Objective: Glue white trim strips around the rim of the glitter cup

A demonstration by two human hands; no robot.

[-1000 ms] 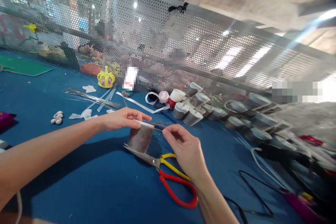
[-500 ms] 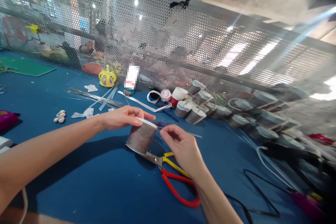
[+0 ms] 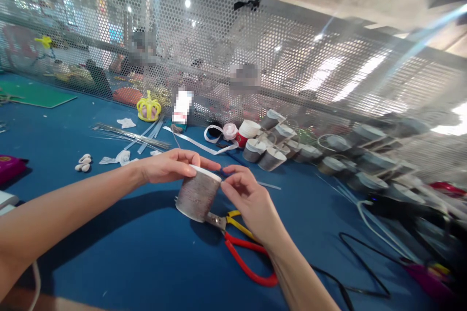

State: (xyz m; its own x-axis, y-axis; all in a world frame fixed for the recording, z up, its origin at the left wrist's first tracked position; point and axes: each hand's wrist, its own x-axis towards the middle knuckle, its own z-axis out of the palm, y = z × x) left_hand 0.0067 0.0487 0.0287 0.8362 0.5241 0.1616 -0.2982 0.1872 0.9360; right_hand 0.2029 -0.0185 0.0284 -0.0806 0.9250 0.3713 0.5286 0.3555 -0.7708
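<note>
A small grey bucket [image 3: 199, 196] with a white rim is tilted above the blue table, its side wrapped in something like cord. My left hand [image 3: 178, 164] grips it by the top edge, thumb outside and fingers at the far side. At the rim's right side, my right hand [image 3: 246, 192] has thumb and forefinger pinched together, touching or nearly touching the bucket; what lies between these fingertips is too small to make out. Scissors [image 3: 251, 265] with one red and one yellow handle lie beneath, their blades partly hidden behind the bucket.
Several similar grey buckets [image 3: 272, 159] stand at the back right, beside a white ribbon [image 3: 193, 145]. Thin wires [image 3: 127, 135], white scraps [image 3: 122, 158] and a yellow crown [image 3: 149, 108] lie at left. A perforated metal screen [image 3: 204, 48] borders the table; a black cable [image 3: 365, 257] lies right.
The bucket has turned and tilted slightly, showing more of its side. My right fingertips have moved a little closer to its rim. My left hand keeps its hold.
</note>
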